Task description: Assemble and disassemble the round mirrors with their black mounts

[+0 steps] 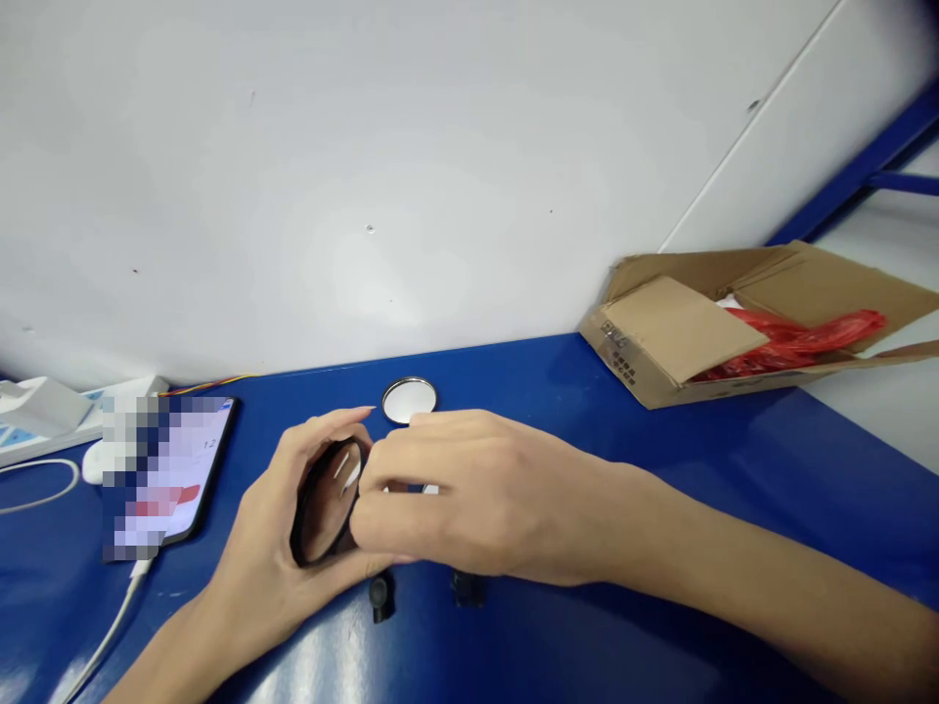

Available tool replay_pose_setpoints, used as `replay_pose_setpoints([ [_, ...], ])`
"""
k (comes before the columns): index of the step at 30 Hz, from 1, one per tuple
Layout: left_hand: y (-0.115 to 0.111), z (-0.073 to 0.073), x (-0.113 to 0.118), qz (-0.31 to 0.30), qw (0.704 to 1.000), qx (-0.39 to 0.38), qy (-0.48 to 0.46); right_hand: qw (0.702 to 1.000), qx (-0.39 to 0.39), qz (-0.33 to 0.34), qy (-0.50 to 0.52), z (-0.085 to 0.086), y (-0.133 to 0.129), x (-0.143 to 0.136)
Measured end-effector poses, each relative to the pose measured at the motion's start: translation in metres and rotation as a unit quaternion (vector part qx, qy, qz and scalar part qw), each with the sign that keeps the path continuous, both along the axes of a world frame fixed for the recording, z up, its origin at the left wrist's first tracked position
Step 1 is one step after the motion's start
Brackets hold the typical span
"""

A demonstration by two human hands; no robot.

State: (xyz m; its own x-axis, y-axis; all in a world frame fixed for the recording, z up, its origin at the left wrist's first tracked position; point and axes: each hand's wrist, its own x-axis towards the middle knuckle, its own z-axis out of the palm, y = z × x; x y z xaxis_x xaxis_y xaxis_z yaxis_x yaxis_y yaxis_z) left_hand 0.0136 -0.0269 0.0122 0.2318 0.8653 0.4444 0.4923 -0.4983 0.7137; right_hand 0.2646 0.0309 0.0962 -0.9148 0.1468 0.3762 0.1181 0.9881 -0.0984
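Note:
My left hand (271, 528) is curled around a round black-rimmed mirror (327, 504), which stands tilted with its shiny face toward me. Bent and closed, the fingers of my right hand (469, 489) press at the mirror's right edge, and their tips are partly hidden. Just behind my hands, a second round mirror (409, 401) with a dark rim lies face up on the blue table (514, 376). Near me on the table are a small black part (380, 596) and another black piece (468, 589). A bit of something shiny shows beneath my right hand, mostly covered.
To the left lies a phone (180, 479) with a white cable (117, 626) plugged in, beside a white power strip (80, 420). An open cardboard box (646, 342) holding red plastic (807, 337) stands at the back right. A white wall (440, 176) rises behind the table.

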Motion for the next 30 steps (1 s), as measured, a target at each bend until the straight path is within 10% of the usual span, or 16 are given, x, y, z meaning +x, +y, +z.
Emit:
replay_pose_setpoints([
  [7, 0.002, 0.001, -0.003, -0.003, 0.996, -0.035, -0.085, 0.974, -0.112, -0.151, 0.123, 0.012, 0.039, 0.033],
  [13, 0.009, 0.002, 0.002, 0.134, 0.988, -0.036, -0.065, 0.946, -0.129, -0.296, 0.031, 0.012, 0.069, 0.052],
  [30, 0.006, 0.011, -0.001, 0.116, 0.990, -0.004, 0.080, 0.916, -0.168, -0.297, -0.212, -0.022, 0.072, 0.049],
])
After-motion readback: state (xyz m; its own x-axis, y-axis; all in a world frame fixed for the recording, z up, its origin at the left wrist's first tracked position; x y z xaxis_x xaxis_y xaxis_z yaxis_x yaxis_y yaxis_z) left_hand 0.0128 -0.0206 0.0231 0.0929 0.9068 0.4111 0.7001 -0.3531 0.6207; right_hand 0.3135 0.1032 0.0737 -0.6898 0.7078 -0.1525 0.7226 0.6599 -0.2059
